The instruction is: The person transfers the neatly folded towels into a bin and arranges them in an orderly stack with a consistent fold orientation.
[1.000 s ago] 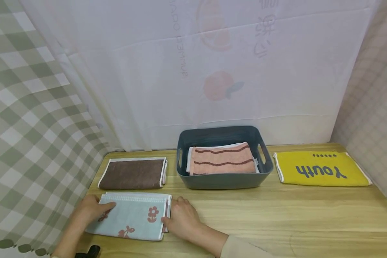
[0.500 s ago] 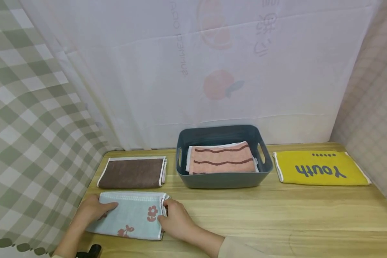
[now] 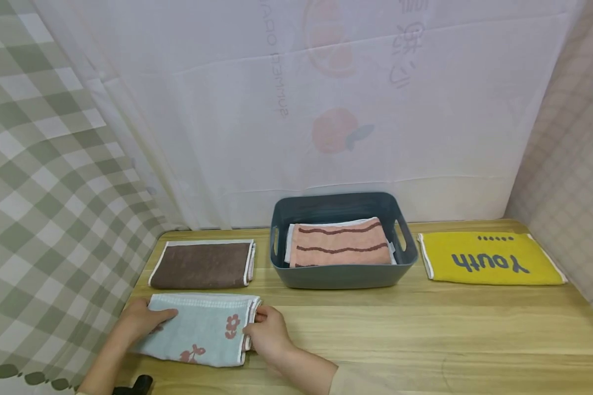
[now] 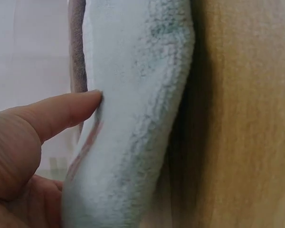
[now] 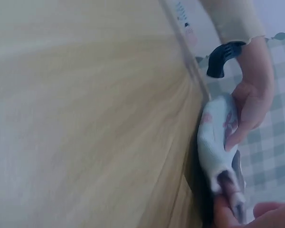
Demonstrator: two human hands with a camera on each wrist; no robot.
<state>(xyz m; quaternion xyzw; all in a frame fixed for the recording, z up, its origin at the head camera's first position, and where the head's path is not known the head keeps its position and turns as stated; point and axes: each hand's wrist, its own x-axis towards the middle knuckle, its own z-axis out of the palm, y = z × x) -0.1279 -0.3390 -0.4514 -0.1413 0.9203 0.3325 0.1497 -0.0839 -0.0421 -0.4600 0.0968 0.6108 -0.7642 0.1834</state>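
Observation:
A folded light blue towel with reddish flower prints lies at the front left of the table. My left hand grips its left end, thumb on top and the other fingers mostly hidden under it. At the opposite end, my right hand pinches the layered edge between thumb and fingers. From the left wrist, the thumb presses on the towel's pale upper face. The right wrist view shows the towel bulging between both hands, a dark shadow along its underside.
A folded brown towel lies just behind. Back centre stands a dark grey-green basket with a pink striped towel inside. A yellow "Youth" towel lies at right. A black curved object shows near the left forearm.
My right hand has shifted its hold from beside the blue towel's right end onto its layered edge, drawing that edge slightly left. The left hand stays nearly in place.

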